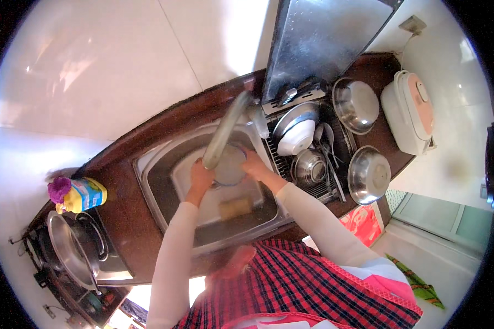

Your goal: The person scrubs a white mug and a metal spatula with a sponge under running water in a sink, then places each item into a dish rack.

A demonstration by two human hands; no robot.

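Observation:
Over the stainless steel sink [152, 205], both hands hold a round, pale plate or bowl [232, 164] with a blue rim, one at each side. My left hand [201, 179] grips its left edge, partly behind the end of the faucet spout [226, 131]. On the right edge, the fingers of my right hand [255, 165] are closed. The spout crosses above the dish and hides part of it. Below, a yellowish block, perhaps a sponge [235, 208], lies in the basin.
Right of the sink, a dish rack [278, 164] holds bowls and utensils. Two steel basins [360, 105] [369, 174] and a rice cooker [411, 111] stand beyond it. At left are a yellow detergent bottle [86, 195], a purple scrubber [59, 189] and a steel pan [66, 246] on the stove.

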